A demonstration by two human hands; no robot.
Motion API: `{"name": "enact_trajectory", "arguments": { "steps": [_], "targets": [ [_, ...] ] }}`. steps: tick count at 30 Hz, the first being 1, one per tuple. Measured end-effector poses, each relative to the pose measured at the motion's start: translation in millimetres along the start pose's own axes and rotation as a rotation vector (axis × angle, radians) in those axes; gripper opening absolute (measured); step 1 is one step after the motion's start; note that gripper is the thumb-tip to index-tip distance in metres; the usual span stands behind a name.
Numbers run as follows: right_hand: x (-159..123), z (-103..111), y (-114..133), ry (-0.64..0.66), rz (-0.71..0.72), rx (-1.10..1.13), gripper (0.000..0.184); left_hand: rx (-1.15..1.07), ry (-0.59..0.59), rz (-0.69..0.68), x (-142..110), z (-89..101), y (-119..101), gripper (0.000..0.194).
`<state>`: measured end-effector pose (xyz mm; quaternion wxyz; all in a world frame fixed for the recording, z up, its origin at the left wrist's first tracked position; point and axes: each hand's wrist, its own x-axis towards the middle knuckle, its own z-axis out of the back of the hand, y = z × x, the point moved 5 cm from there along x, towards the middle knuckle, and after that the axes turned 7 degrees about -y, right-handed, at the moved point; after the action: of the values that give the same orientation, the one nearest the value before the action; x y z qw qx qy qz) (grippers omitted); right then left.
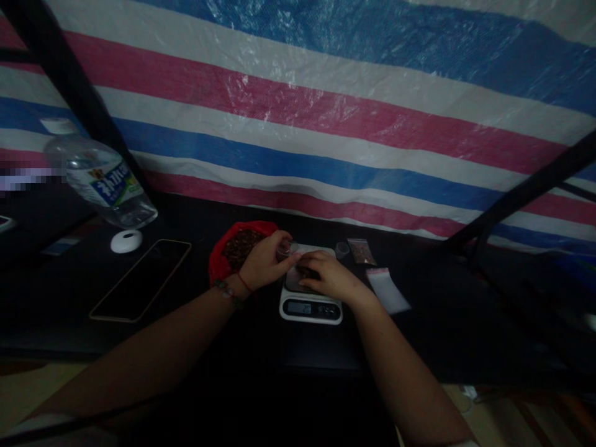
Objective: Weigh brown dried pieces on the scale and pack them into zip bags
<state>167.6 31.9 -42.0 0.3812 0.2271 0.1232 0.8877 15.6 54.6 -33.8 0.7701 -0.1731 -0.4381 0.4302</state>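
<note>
My left hand (pixel 265 262) is closed around a small clear cup (pixel 285 250), held at the left edge of a white digital kitchen scale (pixel 311 315). Over the scale's plate, my right hand (pixel 333 276) curls its fingers about something small and dark brown (pixel 305 272), mostly hidden under them. The scale's lit display seems to read about 20. Just left of the scale lies a red bag (pixel 218 261), open and filled with small brown pieces (pixel 239 248), partly behind my left hand.
Right of the scale are another small clear cup (pixel 341 250), a filled zip bag (pixel 361 251) and flat white bags (pixel 388 292). Leftward lie a phone (pixel 142 282), a white rounded case (pixel 126 241) and a large bottle (pixel 105 177). Striped sheeting (pixel 298 124) hangs behind, between dark frame bars.
</note>
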Motion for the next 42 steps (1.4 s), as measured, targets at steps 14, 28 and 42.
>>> {"name": "enact_trajectory", "arguments": {
  "steps": [14, 28, 42],
  "targets": [
    [3.9, 4.0, -7.8, -0.035, -0.095, -0.179, 0.019, 0.032, 0.105, -0.027, 0.0, -5.6, -1.3, 0.038],
    [1.0, 20.0, 0.3, -0.447, -0.117, 0.149, 0.021, 0.054, 0.217, -0.119, -1.8, -16.4, -8.3, 0.049],
    [0.5, 20.3, -15.4, -0.329, -0.101, -0.033, 0.030, 0.076, 0.068, 0.001, 0.1, -7.9, 0.3, 0.044]
  ]
}}
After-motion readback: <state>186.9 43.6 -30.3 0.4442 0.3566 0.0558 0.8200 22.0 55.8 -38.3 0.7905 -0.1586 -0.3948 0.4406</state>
